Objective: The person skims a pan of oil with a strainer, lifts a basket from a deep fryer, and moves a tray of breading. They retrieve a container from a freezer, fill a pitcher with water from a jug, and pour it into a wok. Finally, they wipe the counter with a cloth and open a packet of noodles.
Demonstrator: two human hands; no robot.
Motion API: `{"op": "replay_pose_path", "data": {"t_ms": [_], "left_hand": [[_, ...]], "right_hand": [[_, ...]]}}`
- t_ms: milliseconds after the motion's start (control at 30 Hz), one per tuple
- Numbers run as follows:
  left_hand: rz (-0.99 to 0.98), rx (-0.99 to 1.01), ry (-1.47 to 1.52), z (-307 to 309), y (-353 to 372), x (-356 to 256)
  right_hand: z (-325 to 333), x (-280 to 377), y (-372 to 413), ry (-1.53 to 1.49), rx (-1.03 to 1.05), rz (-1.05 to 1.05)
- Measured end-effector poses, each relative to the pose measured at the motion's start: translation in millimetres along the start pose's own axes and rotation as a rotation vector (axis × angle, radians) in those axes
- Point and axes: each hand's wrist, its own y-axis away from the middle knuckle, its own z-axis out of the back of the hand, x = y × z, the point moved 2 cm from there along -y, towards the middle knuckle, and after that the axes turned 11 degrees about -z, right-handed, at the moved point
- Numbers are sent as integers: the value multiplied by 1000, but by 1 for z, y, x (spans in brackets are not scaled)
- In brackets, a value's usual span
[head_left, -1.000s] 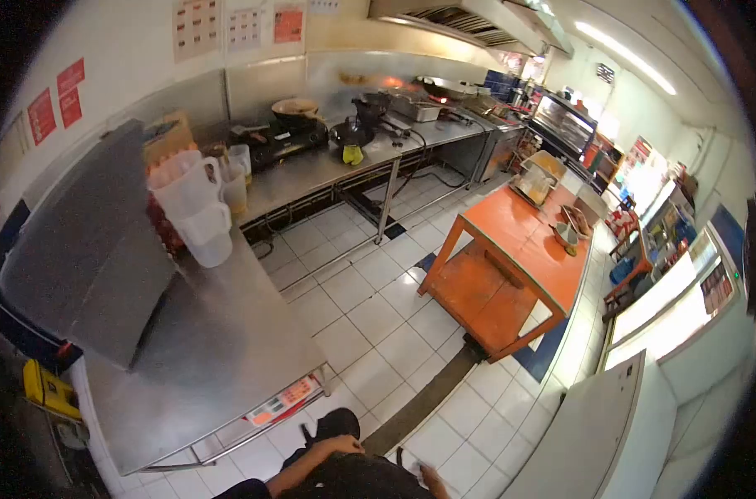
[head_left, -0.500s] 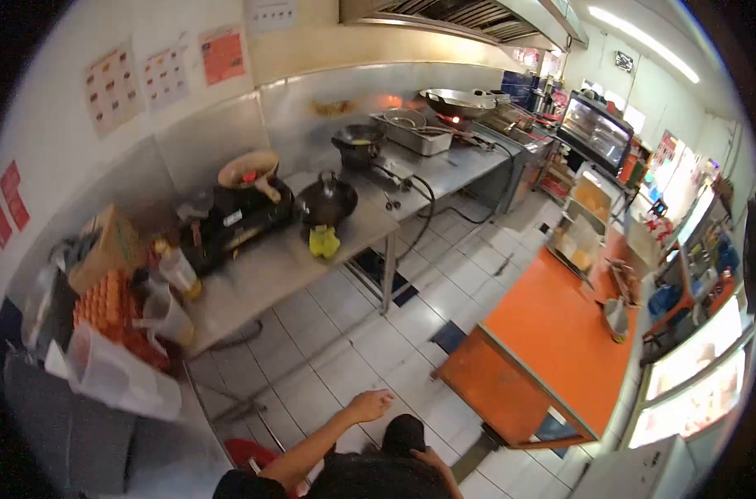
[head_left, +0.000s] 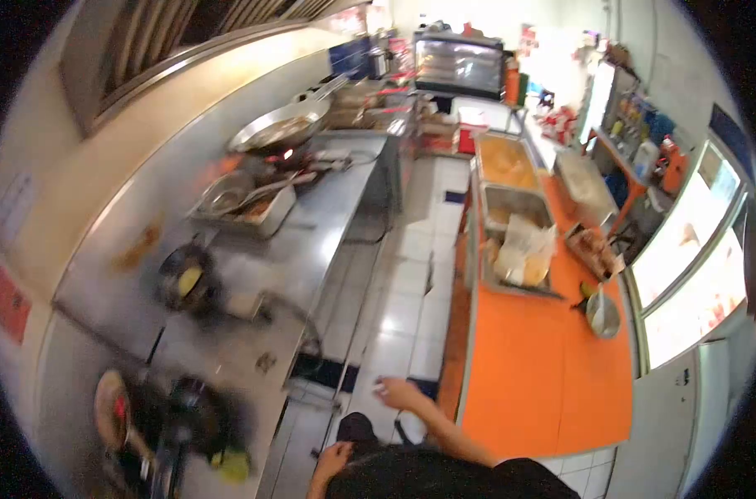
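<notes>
My right hand (head_left: 400, 393) reaches forward over the tiled floor, between the steel counter and the orange-topped table. Its fingers are loosely bent and apart, and nothing shows in them. Low in the view, my left hand (head_left: 334, 457) hangs beside my dark clothing, close to a black rounded thing (head_left: 357, 427). Blur and the angle hide its fingers. Nearest on the left stand a black pot (head_left: 197, 409) and a yellow-green cloth (head_left: 232, 466) at the counter's front edge.
Along the steel counter (head_left: 311, 254) are a black wok (head_left: 187, 279), a tray with strainers (head_left: 266, 218) and a large wok (head_left: 282, 129) by a flame. The orange table (head_left: 519, 374) holds food trays (head_left: 515, 287) and a metal bowl (head_left: 602, 318). A tiled aisle (head_left: 403, 274) runs between.
The view has swung right and moved forward along the aisle. My right hand has come forward, while my left hand has drawn back towards my body.
</notes>
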Motion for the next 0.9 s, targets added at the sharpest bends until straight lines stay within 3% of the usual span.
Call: {"op": "replay_pose_path", "data": {"t_ms": [33, 67, 167, 200, 267, 300, 367, 433, 500, 533, 600, 633, 800, 867, 900], "left_hand": [[109, 37, 161, 13, -35, -9], [86, 69, 21, 28, -75, -16], [-30, 164, -175, 68, -220, -59], [-80, 233, -218, 83, -266, -79], [-157, 209, -315, 122, -377, -120], [-236, 198, -358, 122, -431, -149], [-335, 200, -273, 138, -535, -249], [-627, 230, -301, 134, -638, -332], [-749, 284, -299, 128, -730, -416], [-808, 313, -294, 127, -767, -461], [-835, 305, -242, 117, -836, -517], [-862, 285, -171, 107, -873, -538], [-758, 356, -386, 56, -1048, -513], [-672, 441, -398, 52, -1096, -501], [-601, 455, -313, 52, -1114, -501]], "right_hand": [[-7, -17, -52, -210, 16, 70], [33, 10, -73, -341, 128, -34], [59, -25, -167, -415, 0, 34], [69, -46, -195, -242, 21, -51], [78, -97, -245, 28, 256, -366], [55, -152, -268, 71, 459, -452], [95, -186, -276, 83, 529, -520], [130, -217, -288, 7, 548, -566], [209, -187, -296, -386, 68, -696], [236, -175, -312, -422, 75, -694], [308, -190, -348, -679, -216, -692], [335, -211, -375, -665, -227, -697], [518, -280, -532, -562, -554, -574], [611, -323, -600, -455, -513, -634], [667, -334, -631, -306, -604, -483]]}}
